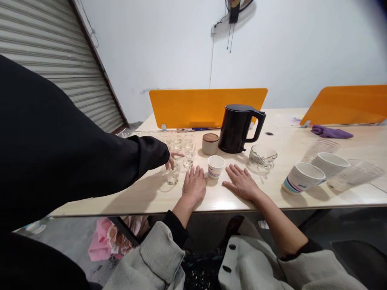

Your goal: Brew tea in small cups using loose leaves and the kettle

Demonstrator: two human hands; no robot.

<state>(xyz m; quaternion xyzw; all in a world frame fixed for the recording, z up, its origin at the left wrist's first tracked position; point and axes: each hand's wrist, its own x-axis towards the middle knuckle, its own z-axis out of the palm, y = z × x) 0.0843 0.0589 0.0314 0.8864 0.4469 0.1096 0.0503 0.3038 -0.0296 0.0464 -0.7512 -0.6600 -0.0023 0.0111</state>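
Observation:
My left hand (194, 187) rests flat on the table, palm down and holding nothing. Palm down as well, my right hand (242, 183) lies on the tabletop with its fingers apart. Between the two stands a white paper cup (216, 168) with coloured stripes, upright; neither hand grips it. Behind the cup are a small canister with a wooden lid (210, 145) and a black electric kettle (236, 131). Beyond my right fingers, a ribbed glass cup (262, 155) sits on a glass saucer. Several small glasses (188, 153) with dark bits in them stand left of the canister.
A co-worker's black sleeve (121, 161) reaches in from the left, its hand (173, 159) at the small glasses. Stacked paper cups (302, 177) and clear plastic cups (356, 177) are on the right, with a purple cloth (331, 131) behind. An orange divider (187, 108) stands at the back.

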